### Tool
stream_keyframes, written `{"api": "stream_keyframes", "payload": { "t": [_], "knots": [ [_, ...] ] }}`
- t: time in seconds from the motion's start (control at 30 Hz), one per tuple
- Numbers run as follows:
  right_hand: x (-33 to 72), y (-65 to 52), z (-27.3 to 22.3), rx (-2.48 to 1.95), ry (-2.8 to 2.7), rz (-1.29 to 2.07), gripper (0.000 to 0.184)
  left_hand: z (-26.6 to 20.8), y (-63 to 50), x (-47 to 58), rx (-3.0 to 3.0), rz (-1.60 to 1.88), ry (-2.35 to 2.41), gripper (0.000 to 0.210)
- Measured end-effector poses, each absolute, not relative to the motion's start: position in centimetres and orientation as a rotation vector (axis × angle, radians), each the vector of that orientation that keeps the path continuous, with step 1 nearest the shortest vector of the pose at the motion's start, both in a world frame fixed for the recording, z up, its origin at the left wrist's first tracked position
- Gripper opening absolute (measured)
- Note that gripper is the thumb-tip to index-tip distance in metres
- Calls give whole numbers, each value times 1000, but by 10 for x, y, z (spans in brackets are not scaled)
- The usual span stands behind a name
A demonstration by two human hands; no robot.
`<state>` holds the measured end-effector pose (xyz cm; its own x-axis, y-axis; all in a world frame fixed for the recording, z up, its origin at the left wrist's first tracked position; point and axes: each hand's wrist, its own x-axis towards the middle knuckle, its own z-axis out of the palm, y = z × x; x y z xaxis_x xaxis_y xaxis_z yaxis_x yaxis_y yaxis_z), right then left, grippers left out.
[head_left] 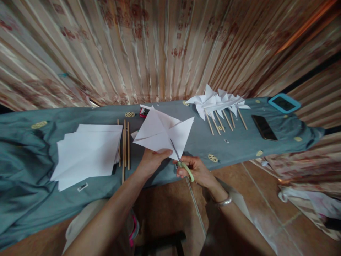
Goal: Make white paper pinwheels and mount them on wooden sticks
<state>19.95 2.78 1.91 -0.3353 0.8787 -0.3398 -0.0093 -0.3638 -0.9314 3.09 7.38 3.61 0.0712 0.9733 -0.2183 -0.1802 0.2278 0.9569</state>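
Before us a cloth-covered table [247,149] runs left to right. Toward its left end lies a stack of white paper [89,153]; by its far edge, right of centre, sit pointed paper shapes [211,101] on sticks [227,121]. Between them, over the table's near half, we hold a slit white sheet [154,122], one corner pointing back toward us. Our left hand [153,161] pinches the sheet's near edge, thumb on top. Our right hand [195,170], nearer that corner, grips the green-handled scissors [189,173] by the loops. Their long axis runs away from us and leftward, from the corner toward the sheet's middle, passing right of our left thumb. How wide the blades [175,148] stand, we cannot tell.
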Motion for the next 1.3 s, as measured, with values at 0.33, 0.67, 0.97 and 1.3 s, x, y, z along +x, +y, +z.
{"api": "stream_keyframes", "payload": {
  "t": [0.33, 0.67, 0.97, 1.3],
  "knots": [
    [199, 28, 20, -1276, -1161, 1780, 49, 35, 73, 30, 923, 1075, 1127, 26],
    [197, 29, 21, -1221, -1197, 1767, 44, 34, 73, 30, 882, 1048, 1124, 33],
    [198, 29, 24, -1199, -1214, 1733, 44, 33, 69, 31, 890, 991, 1127, 30],
    [197, 29, 22, -1228, -1137, 1762, 45, 37, 70, 32, 897, 1007, 1129, 26]
  ]
}}
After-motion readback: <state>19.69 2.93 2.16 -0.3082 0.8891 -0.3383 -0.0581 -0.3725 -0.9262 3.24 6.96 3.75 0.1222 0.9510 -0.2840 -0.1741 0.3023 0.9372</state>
